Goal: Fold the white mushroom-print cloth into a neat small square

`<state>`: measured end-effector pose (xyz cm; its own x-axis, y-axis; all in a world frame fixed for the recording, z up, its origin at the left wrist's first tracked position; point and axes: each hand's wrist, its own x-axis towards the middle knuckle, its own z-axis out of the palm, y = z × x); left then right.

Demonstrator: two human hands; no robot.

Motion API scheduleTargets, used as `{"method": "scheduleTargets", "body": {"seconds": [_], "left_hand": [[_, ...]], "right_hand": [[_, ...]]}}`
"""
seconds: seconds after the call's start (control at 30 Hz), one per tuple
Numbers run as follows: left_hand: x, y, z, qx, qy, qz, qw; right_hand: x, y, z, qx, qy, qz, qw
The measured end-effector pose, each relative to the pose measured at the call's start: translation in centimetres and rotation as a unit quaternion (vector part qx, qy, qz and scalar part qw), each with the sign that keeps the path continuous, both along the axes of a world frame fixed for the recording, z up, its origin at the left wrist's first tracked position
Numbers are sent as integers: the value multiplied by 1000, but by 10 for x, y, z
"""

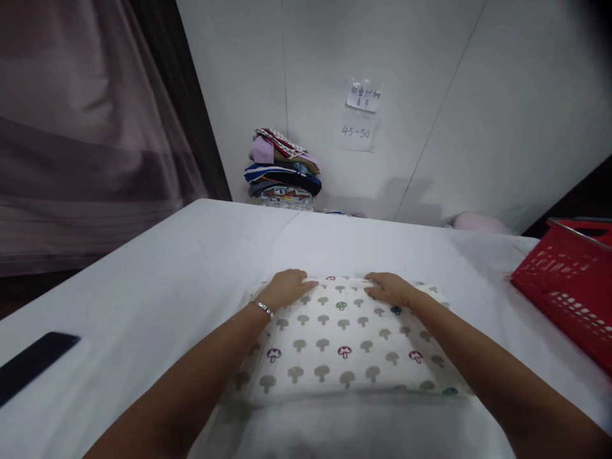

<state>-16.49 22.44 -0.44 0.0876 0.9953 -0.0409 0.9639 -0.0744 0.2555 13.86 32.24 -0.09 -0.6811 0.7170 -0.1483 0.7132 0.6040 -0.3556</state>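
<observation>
A white cloth (329, 331) printed with grey mushrooms and a few coloured ones lies folded into a wide rectangle in front of me. My left hand (285, 289), with a bracelet at the wrist, holds its far edge left of the middle, thumb on top and fingers curled at the edge. My right hand (389, 290) grips the same far edge farther right, its thumb pointing inward. A stretch of the edge shows between both hands. Some fingertips are hidden behind or under the fabric.
The cloth rests on a white-covered table (157, 274). A red basket (568, 274) stands at the right, a dark flat object (36, 363) at the left. Beyond the far edge, a stack of folded fabrics (283, 171) leans by the wall beside two paper notes (361, 115). A curtain (95, 140) hangs at left.
</observation>
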Motion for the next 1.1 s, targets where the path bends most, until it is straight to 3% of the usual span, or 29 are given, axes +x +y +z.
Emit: {"method": "scheduleTargets", "body": {"seconds": [0.13,0.23,0.5,0.63,0.97,1.1], "left_hand": [[13,8,-3,23,-40,-70,997],[23,11,-2,21,-37,-85,995],[30,19,-4,-27,26,-23,999],[33,21,-7,-7,46,-6,999],[13,10,-1,-31,28,23,999],[14,7,-1,-39,39,27,998]], "right_hand": [[-1,0,-3,26,-4,14,1000],[-1,-1,-3,53,-23,37,998],[1,2,-7,74,-74,22,994],[6,4,-12,105,-90,5,990],[73,16,-16,142,-111,-33,983],[81,19,-20,177,-141,-39,973]]}}
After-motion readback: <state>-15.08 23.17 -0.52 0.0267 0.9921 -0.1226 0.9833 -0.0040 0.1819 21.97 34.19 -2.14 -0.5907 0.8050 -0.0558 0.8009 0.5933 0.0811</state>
